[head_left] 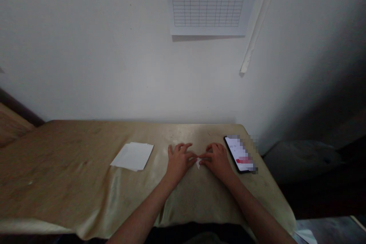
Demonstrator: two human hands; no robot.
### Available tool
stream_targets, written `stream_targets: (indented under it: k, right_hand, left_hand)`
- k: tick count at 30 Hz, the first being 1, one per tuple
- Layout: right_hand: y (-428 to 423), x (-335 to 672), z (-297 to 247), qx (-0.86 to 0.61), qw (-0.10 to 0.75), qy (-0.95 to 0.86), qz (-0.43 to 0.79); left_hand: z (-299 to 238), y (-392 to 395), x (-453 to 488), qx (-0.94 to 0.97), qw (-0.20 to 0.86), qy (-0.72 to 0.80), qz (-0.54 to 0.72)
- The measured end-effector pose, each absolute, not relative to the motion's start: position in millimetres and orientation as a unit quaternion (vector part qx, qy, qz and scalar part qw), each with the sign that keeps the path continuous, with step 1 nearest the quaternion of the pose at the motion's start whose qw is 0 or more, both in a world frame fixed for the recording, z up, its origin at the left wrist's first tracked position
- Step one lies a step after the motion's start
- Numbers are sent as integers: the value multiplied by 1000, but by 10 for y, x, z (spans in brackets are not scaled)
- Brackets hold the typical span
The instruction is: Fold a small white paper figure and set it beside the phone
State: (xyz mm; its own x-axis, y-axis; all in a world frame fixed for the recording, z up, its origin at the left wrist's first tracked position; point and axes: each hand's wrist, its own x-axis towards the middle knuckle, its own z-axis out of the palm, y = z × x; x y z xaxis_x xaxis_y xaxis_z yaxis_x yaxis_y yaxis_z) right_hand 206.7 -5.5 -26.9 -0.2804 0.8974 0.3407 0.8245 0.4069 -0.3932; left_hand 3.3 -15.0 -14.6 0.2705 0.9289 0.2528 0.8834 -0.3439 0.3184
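Observation:
My left hand (179, 160) and my right hand (216, 159) rest side by side on the tan table cover (71, 167). Their fingertips meet over a small white piece of paper (198, 163), which they pinch between them. Most of that paper is hidden under the fingers. A stack of white sheets (133, 156) lies flat to the left of my left hand. A phone (239, 153) with a lit screen lies just right of my right hand.
The table stands against a white wall. A gridded chart (208, 0) hangs on the wall above. The table's right edge (274, 187) drops off into a dark area. A brown surface (11, 122) shows at far left.

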Motion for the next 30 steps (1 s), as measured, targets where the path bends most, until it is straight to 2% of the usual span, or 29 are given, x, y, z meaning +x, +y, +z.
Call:
stream_targets:
  k: [13, 30]
  right_hand:
    - [-99, 2020, -239, -576, 285, -764, 53]
    - [-39, 2056, -317, -565, 311, -753, 131]
  left_hand:
    - [-158, -152, 16, 777, 59, 586, 221]
    - [-96, -166, 57, 754, 118, 604, 231]
